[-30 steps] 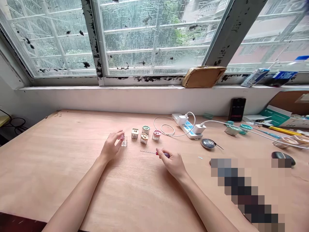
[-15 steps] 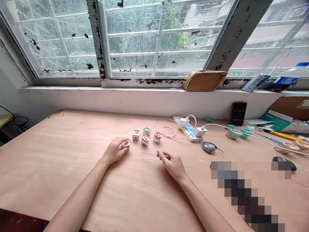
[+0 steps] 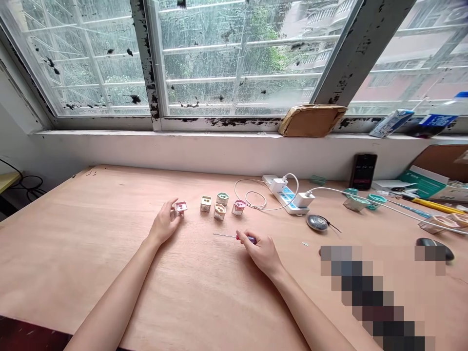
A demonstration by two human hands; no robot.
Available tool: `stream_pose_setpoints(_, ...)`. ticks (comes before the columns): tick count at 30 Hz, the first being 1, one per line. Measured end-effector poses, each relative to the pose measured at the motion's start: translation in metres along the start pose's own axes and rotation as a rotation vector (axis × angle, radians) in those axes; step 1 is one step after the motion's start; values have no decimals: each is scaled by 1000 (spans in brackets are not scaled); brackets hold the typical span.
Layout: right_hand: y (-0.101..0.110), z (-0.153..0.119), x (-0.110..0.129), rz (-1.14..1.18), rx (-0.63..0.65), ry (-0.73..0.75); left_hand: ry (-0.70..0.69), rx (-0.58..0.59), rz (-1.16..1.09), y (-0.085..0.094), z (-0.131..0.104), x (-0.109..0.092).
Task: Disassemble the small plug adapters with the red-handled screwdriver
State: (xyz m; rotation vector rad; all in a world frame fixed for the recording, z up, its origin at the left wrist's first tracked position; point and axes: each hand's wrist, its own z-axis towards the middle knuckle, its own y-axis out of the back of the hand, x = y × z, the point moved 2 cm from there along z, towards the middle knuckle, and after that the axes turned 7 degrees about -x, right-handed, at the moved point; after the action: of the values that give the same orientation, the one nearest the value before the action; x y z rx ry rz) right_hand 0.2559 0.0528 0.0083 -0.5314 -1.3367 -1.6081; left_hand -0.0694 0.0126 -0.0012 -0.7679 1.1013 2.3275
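My left hand (image 3: 165,224) has its fingers round a small box with a pink top (image 3: 181,207), at the left of a group of similar boxes. In my right hand (image 3: 261,251) is a thin screwdriver (image 3: 234,237), its shaft pointing left over the table. Between and beyond the hands stand a box with a yellowish top (image 3: 205,204), one with a green top (image 3: 222,198), one with an orange-brown top (image 3: 220,212) and another pink-topped box (image 3: 239,207).
A power strip (image 3: 288,197) with white plugs and cables lies behind on the right, near a round dark object (image 3: 318,223). Farther right are a phone (image 3: 363,171), green cups (image 3: 376,201), a yellow pen-like tool (image 3: 433,204) and a black mouse (image 3: 435,249).
My left hand has moved left and slightly away from me with the pink-topped box, now upright. My right hand has barely shifted and still holds the screwdriver.
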Motion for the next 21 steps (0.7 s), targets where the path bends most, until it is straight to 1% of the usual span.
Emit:
stream_pose_setpoints(3, -1, -1, 0, 7, 24, 9, 71, -129, 59, 7, 2, 9)
stream_pose_setpoints(6, -1, 0, 0, 10, 21, 21, 132, -213, 93, 12, 3, 13)
stream_pose_setpoints(9, -1, 1, -1, 15, 14, 27, 146, -266, 112, 13, 2, 11)
stream_pose_setpoints(13, -1, 0, -3, 19, 22, 28, 100, -281, 92, 12, 0, 5)
stream_pose_setpoints(15, -3, -1, -4, 23, 29, 29, 37, -308, 84, 13, -1, -1)
stream_pose_setpoints(16, -4, -1, -4, 27, 33, 30, -15, -332, 82, 13, -2, -5)
stream_pose_setpoints(18, -6, -1, -3, 39, 41, 33, -160, -365, 76, 12, -4, -15)
stream_pose_setpoints(19, -8, -1, -3, 45, 45, 34, -243, -359, 71, 10, -6, -21)
stream_pose_setpoints(21, -9, -1, -4, 56, 48, 35, -394, -286, 67, 2, -10, -34)
